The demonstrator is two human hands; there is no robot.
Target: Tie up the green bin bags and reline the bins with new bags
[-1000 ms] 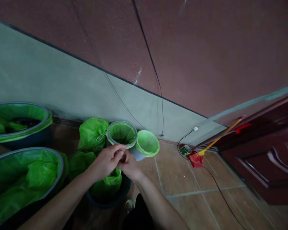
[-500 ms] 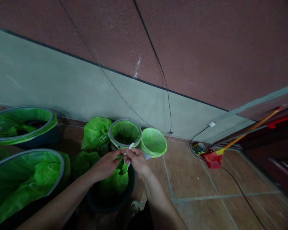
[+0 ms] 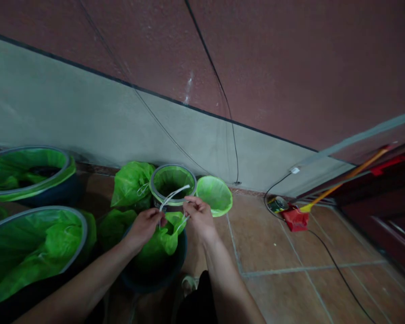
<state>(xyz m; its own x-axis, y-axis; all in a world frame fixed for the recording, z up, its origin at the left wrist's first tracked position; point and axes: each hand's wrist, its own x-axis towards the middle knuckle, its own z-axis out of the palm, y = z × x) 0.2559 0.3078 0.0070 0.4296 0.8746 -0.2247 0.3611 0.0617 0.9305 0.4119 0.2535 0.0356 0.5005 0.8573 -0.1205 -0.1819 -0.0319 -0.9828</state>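
Below my hands a green trash bag (image 3: pixel 150 256) with a gathered, crumpled mouth sits in a dark bucket (image 3: pixel 153 288). A white drawstring (image 3: pixel 170 196) loops up from the bag's mouth. My left hand (image 3: pixel 146 228) is closed on the drawstring at the bag's left side, and the loop's free end sticks up past the fingers. On the right, my right hand (image 3: pixel 200 216) pinches another stretch of the white drawstring beside the bag's mouth. The two hands are apart, with the green mouth between them.
Behind stand a lined bin (image 3: pixel 173 207), a smaller green-lined bin (image 3: pixel 214 195) and a tied green bag (image 3: pixel 133 184). Large lined bins (image 3: pixel 84 234) are at left. On the right are a red dustpan (image 3: pixel 296 218), a can (image 3: pixel 278 204) and a black cable (image 3: pixel 330 256) on the tiles.
My hands were together at the white drawstring and have moved apart. The left went down and left, the right slightly up. The drawstring loop now shows more and the bag's mouth is spread wider.
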